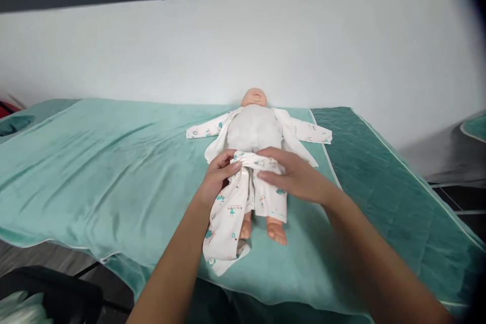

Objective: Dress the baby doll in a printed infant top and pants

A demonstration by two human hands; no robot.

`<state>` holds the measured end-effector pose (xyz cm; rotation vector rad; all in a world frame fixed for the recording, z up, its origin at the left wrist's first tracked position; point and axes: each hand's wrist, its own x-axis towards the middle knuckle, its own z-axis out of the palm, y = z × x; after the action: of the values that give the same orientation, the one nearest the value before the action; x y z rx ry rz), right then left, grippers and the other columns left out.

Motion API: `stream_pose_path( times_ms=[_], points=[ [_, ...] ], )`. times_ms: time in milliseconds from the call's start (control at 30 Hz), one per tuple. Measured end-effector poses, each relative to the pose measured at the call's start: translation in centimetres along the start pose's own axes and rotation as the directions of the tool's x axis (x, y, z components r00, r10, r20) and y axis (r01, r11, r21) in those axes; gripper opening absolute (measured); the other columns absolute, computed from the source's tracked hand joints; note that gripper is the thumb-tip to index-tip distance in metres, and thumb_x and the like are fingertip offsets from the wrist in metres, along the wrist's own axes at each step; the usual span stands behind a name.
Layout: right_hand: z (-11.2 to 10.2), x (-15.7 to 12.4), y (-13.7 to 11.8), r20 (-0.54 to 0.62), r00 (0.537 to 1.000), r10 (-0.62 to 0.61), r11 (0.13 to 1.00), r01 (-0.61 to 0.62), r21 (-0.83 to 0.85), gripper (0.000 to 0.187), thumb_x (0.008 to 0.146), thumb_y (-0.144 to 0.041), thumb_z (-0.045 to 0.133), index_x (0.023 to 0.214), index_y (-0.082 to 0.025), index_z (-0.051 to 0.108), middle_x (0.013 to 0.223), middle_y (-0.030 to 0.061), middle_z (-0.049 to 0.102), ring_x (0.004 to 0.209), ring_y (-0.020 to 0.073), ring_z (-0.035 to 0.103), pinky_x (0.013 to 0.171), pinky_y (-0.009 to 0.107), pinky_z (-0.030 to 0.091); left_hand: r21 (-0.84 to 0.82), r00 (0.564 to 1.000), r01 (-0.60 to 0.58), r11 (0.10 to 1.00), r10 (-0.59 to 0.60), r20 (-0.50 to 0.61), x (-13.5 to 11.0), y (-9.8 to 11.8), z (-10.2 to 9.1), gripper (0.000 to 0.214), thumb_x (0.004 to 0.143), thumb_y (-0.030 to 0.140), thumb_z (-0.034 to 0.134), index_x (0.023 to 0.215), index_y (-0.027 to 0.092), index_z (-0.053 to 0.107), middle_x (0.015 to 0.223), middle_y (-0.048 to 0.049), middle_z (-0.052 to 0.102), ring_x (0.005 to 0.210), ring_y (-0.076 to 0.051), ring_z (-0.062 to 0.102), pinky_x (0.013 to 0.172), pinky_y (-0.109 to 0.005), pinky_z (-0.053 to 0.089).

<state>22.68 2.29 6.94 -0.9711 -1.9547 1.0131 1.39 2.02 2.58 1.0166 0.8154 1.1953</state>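
Note:
A baby doll lies on its back, its head away from me and its bare feet toward me. Its white printed shirt is spread open at the front, with the sleeves stretched out sideways. Across the doll's hips, my left hand pinches one end of the gathered waistband of white printed pants. My right hand has its thumb and fingers closed around the other end. One pant leg hangs long and loose beside the doll's left-side foot in view; on the other side, cloth covers the leg down to the ankle.
A light green sheet covers the bed, with a darker green quilted cover at the right. Behind the doll's head stands a white wall. A black chair-like object is at the lower left.

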Motion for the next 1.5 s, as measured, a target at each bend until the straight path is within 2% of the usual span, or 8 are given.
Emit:
stream_pose_path(
  times_ms=[67,167,600,700,933,1033,1300,1500],
  points=[
    [-0.5,1.6,-1.3,0.209,0.976,0.065,0.998,-0.063,-0.019,0.027,0.079,-0.04,0.071,0.101,-0.025,0.071,0.094,0.0002,0.07,0.083,0.0209,0.061,0.07,0.029,0.044,-0.012,1.0,-0.017,1.0,0.017,-0.018,-0.1,-0.1,0.1,0.03,0.071,0.034,0.077,0.094,0.018,0.066,0.078,0.0007,0.066,0.067,-0.012,0.058,0.066,-0.024,0.044],
    [-0.2,3.8,-1.4,0.31,0.945,0.106,0.993,-0.116,0.012,0.027,0.074,-0.045,0.075,0.086,-0.02,0.072,0.074,-0.0013,0.065,0.066,0.0155,0.055,0.058,0.025,0.038,-0.018,0.999,-0.024,1.0,0.023,-0.036,-0.2,-0.2,-0.1,0.03,0.071,0.036,0.078,0.091,0.018,0.065,0.075,0.0009,0.064,0.065,-0.012,0.058,0.064,-0.024,0.044],
    [2.0,3.5,1.7,0.162,0.951,0.265,0.701,-0.305,0.645,0.029,0.077,-0.039,0.072,0.07,-0.019,0.052,0.061,-0.0048,0.051,0.052,0.0084,0.045,0.049,0.021,0.037,0.156,0.98,-0.03,0.987,-0.002,0.198,-0.1,-0.4,-0.6,0.03,0.072,0.029,0.08,0.095,0.017,0.065,0.094,-0.0027,0.065,0.086,-0.016,0.059,0.079,-0.025,0.043],
    [1.9,3.4,1.7,0.183,0.959,0.216,0.76,-0.283,0.585,0.028,0.074,-0.038,0.074,0.077,-0.019,0.054,0.068,-0.0048,0.052,0.058,0.0091,0.047,0.053,0.021,0.038,0.058,0.994,-0.051,0.997,0.045,0.097,-0.2,-0.9,-0.7,0.021,0.076,0.029,0.077,0.088,0.018,0.063,0.086,0.0002,0.063,0.076,-0.012,0.057,0.071,-0.022,0.042],
    [1.7,3.3,0.9,0.332,0.932,0.145,0.983,-0.174,0.06,0.028,0.073,-0.031,0.074,0.097,-0.021,0.064,0.091,-0.0009,0.065,0.08,0.0166,0.056,0.067,0.025,0.042,-0.109,0.991,-0.124,0.986,0.117,-0.067,0.3,-1.5,-0.9,0.028,0.074,0.036,0.078,0.086,0.02,0.059,0.071,0.0039,0.056,0.06,-0.009,0.051,0.057,-0.02,0.039],
    [2.0,3.3,1.0,0.325,0.935,0.14,0.976,-0.186,0.116,0.023,0.079,-0.035,0.067,0.098,-0.021,0.066,0.092,-0.0003,0.066,0.083,0.0176,0.058,0.071,0.027,0.043,-0.083,0.993,-0.103,0.991,0.098,-0.066,0.2,-1.3,-0.8,0.027,0.078,0.04,0.074,0.088,0.019,0.06,0.074,0.0027,0.057,0.063,-0.009,0.051,0.058,-0.019,0.039],
    [2.8,3.9,3.2,-0.068,0.961,0.268,0.87,-0.212,0.445,0.015,0.08,-0.03,0.059,0.092,-0.021,0.062,0.075,-0.0033,0.059,0.065,0.0121,0.051,0.062,0.025,0.042,0.136,0.994,-0.042,0.99,0.028,0.104,-0.4,-1.1,0.2,0.056,0.066,0.03,0.085,0.116,0.024,0.061,0.097,-0.0021,0.065,0.084,-0.016,0.061,0.072,-0.023,0.047],
    [2.5,3.6,1.6,0.107,0.984,0.146,0.942,-0.171,0.288,0.023,0.079,-0.035,0.067,0.096,-0.02,0.065,0.086,-0.0008,0.065,0.077,0.0158,0.057,0.066,0.025,0.044,-0.053,0.997,-0.042,0.998,0.039,-0.06,-0.4,-1.1,-0.4,0.033,0.076,0.034,0.077,0.103,0.02,0.063,0.081,0.0004,0.064,0.067,-0.012,0.06,0.064,-0.022,0.047]
  ],
)
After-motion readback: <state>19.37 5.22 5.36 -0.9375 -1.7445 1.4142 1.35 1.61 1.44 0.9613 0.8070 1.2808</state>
